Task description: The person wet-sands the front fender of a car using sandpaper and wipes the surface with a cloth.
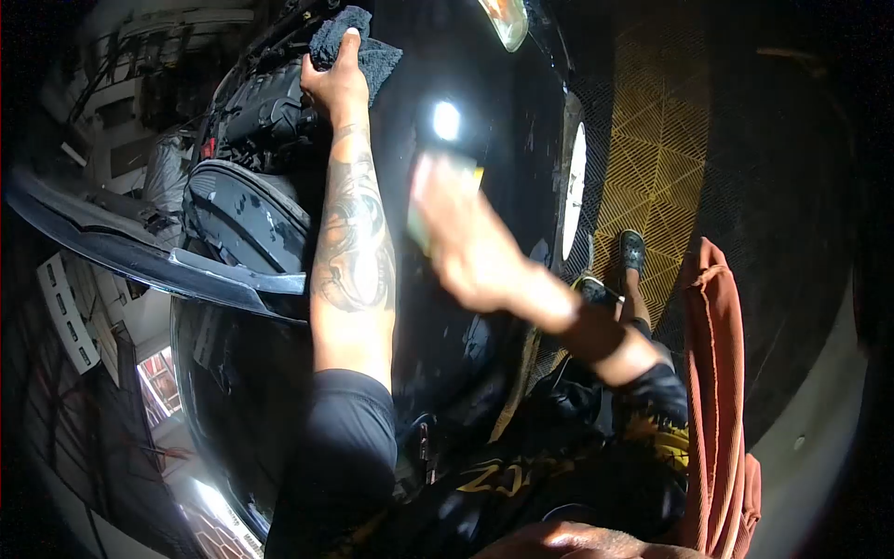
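Observation:
Near the top, my left hand (pixel 337 82) grips a dark grey cloth (pixel 380 63) at the edge of the engine bay, my tattooed forearm stretched out. My right hand (pixel 470 247) is smeared by motion over the glossy black car panel (pixel 438 345). Its fingers press on a flat, blurred piece with pale, pinkish and yellow edges (pixel 416 219), too smeared to identify. A bright light reflects on the panel just above that hand.
The open engine bay (pixel 265 112) lies at the upper left, with a dark trim strip (pixel 233 284) below it. A headlight (pixel 506 20) is at the top. Yellow and black floor tiles (pixel 656 149) and a reddish hanging cloth (pixel 717 373) are on the right.

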A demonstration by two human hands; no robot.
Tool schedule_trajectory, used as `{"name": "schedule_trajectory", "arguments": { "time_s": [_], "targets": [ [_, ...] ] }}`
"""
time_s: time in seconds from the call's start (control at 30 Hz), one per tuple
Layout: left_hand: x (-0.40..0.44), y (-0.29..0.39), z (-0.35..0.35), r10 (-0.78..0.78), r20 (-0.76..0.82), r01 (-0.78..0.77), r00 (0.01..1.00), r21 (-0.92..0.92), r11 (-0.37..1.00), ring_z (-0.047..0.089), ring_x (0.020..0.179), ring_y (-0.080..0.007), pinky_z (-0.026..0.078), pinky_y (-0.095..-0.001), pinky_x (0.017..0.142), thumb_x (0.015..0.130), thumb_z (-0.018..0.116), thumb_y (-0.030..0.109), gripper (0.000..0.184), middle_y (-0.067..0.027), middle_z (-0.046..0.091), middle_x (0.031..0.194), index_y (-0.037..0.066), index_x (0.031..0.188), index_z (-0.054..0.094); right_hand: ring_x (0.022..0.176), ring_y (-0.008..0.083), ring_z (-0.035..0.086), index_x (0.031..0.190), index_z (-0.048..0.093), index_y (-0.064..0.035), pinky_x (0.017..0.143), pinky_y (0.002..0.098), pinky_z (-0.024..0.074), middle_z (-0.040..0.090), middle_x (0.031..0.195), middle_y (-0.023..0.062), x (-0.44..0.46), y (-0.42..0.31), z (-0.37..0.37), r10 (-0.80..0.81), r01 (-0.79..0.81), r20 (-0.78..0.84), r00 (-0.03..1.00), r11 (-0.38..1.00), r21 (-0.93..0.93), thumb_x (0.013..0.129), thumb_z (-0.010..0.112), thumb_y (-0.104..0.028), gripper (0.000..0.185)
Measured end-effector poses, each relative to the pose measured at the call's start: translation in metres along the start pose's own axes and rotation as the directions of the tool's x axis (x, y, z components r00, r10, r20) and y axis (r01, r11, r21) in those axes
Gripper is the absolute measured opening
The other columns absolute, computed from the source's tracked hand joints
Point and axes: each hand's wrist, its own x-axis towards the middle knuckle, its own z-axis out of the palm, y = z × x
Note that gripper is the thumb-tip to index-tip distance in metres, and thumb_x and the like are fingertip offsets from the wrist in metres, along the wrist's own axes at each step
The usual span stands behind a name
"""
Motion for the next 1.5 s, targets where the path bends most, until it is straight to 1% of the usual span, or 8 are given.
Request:
{"name": "schedule_trajectory", "arguments": {
  "time_s": [0.3, 0.4, 0.57, 1.07, 1.17, 1.3, 1.43, 1.5],
  "targets": [
    [0.004, -0.008, 0.005, 0.051, -0.073, -0.046, 0.996, 0.068, 0.997, 0.061, 0.117, -0.0343, 0.045, -0.0386, 0.103, 0.069, 0.089, 0.038, 0.085, -0.0282, 0.064, 0.123, -0.018, 0.124, 0.057, 0.145, 0.0493, 0.024, 0.145, 0.025, 0.017, 0.121, 0.0528, 0.019, 0.027, 0.153, 0.0367, 0.038, 0.061, -0.004, 0.096, -0.128, -0.096, 0.991, 0.903, -0.411, 0.092, 0.042, -0.019, 0.066],
    [0.016, -0.024, 0.005, -0.008, 0.076, 0.01, 0.997, -0.029, 1.0, 0.054, 0.127, -0.0402, 0.04, -0.043, 0.109, 0.065, 0.086, 0.051, 0.096, -0.0315, 0.057, 0.133, -0.012, 0.13, 0.055, 0.147, 0.0496, 0.019, 0.15, 0.021, 0.0115, 0.122, 0.0549, 0.0157, 0.02, 0.156, 0.0354, -0.036, -0.013, 0.01, -0.007, 0.008, 0.161, 0.987, 1.0, -0.003, 0.073, 0.049, -0.016, 0.086],
    [0.006, -0.007, 0.001, -0.017, 0.028, 0.016, 0.999, 0.029, 0.999, 0.058, 0.122, -0.038, 0.043, -0.0425, 0.105, 0.065, 0.086, 0.05, 0.091, -0.0287, 0.061, 0.129, -0.011, 0.127, 0.058, 0.149, 0.0435, 0.018, 0.152, 0.02, 0.0116, 0.124, 0.0463, 0.0147, 0.02, 0.158, 0.0338, 0.07, 0.121, -0.023, 0.126, -0.163, -0.151, 0.98, 0.951, -0.264, 0.096, 0.042, -0.021, 0.068],
    [-0.014, 0.025, -0.01, 0.051, -0.192, -0.071, 0.98, -0.098, 0.993, 0.062, 0.115, -0.0399, 0.046, -0.0432, 0.101, 0.069, 0.087, 0.042, 0.078, -0.0302, 0.065, 0.12, -0.009, 0.122, 0.061, 0.151, 0.044, 0.013, 0.154, 0.018, 0.0076, 0.124, 0.0484, 0.0094, 0.012, 0.161, 0.0316, 0.032, 0.055, 0.008, 0.122, -0.157, -0.18, 0.976, 0.968, -0.194, 0.095, 0.045, -0.016, 0.069],
    [-0.069, 0.117, -0.078, 0.177, -0.114, -0.194, 0.978, -0.155, 0.969, 0.069, 0.074, -0.0316, 0.053, -0.0424, 0.07, 0.072, 0.085, 0.034, 0.043, -0.0167, 0.071, 0.082, 0.0, 0.091, 0.066, 0.149, 0.0499, 0.012, 0.155, 0.018, 0.0067, 0.122, 0.0551, 0.0072, 0.014, 0.159, 0.0343, -0.058, -0.02, 0.031, 0.003, -0.006, -0.053, 0.999, 0.999, -0.054, 0.09, 0.046, -0.02, 0.075],
    [-0.154, 0.142, -0.186, 0.716, 0.112, -0.692, 0.689, -0.195, 0.695, 0.068, 0.091, -0.0294, 0.055, -0.0388, 0.078, 0.059, 0.09, 0.033, 0.054, -0.0092, 0.068, 0.099, 0.006, 0.102, 0.069, 0.148, 0.0486, 0.014, 0.152, 0.022, 0.0078, 0.121, 0.0545, 0.0126, 0.018, 0.158, 0.0339, -0.007, 0.077, 0.052, 0.21, -0.239, 0.232, 0.95, 0.965, 0.105, 0.099, 0.039, -0.035, 0.071],
    [-0.218, 0.134, -0.304, 0.563, 0.132, -0.55, 0.816, -0.126, 0.826, 0.067, 0.088, -0.0309, 0.055, -0.0404, 0.079, 0.055, 0.09, 0.027, 0.059, -0.0132, 0.068, 0.097, 0.003, 0.104, 0.069, 0.149, 0.0483, 0.012, 0.156, 0.015, 0.0047, 0.122, 0.0532, 0.0095, 0.013, 0.159, 0.034, 0.025, 0.069, 0.045, -0.069, 0.03, -0.087, 0.994, 0.923, -0.384, 0.1, 0.038, -0.031, 0.07],
    [-0.217, 0.133, -0.349, 0.371, 0.104, -0.382, 0.923, 0.114, 0.917, 0.069, 0.082, -0.0273, 0.057, -0.0384, 0.072, 0.059, 0.09, 0.024, 0.05, -0.0137, 0.069, 0.091, 0.003, 0.099, 0.068, 0.15, 0.0488, 0.006, 0.156, 0.011, 0.0068, 0.122, 0.0542, 0.0046, 0.005, 0.161, 0.0341, -0.024, -0.03, 0.049, -0.004, 0.004, 0.0, 1.0, 0.982, -0.189, 0.097, 0.041, -0.027, 0.074]
  ]
}}
